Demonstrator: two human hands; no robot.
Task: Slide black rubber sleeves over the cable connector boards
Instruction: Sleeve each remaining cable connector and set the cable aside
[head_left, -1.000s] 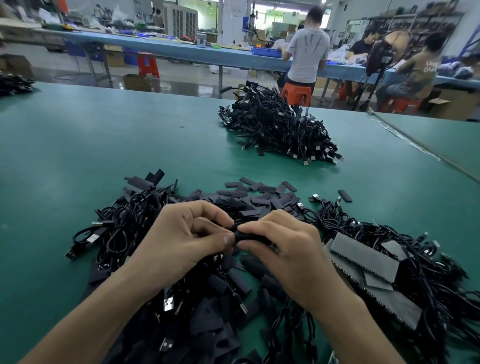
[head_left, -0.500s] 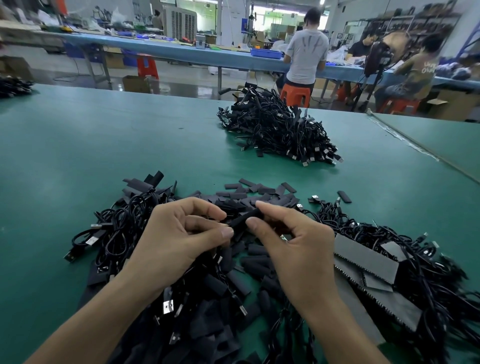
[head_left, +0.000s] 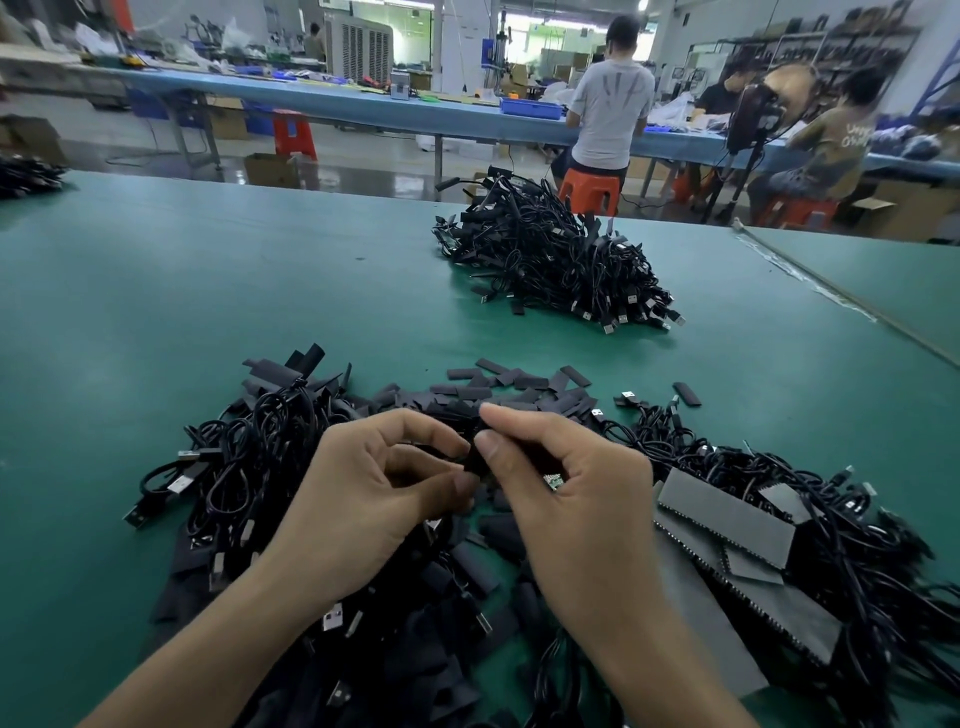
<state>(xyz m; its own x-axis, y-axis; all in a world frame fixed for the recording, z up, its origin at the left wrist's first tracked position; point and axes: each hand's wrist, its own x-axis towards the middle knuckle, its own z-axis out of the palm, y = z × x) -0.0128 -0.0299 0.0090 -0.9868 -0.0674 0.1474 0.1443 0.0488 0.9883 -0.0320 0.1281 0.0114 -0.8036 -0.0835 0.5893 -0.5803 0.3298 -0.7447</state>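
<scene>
Hands are pinching one black sleeve (head_left: 475, 460): left hand (head_left: 363, 509) and right hand (head_left: 582, 514), fingertips (head_left: 487, 446) clamped on it, above one cable heap (head_left: 249, 467).

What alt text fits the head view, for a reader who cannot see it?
The left hand and right hand hold a black rubber sleeve between them over a heap of black cables on a green table; a second cable pile lies farther back.
</scene>
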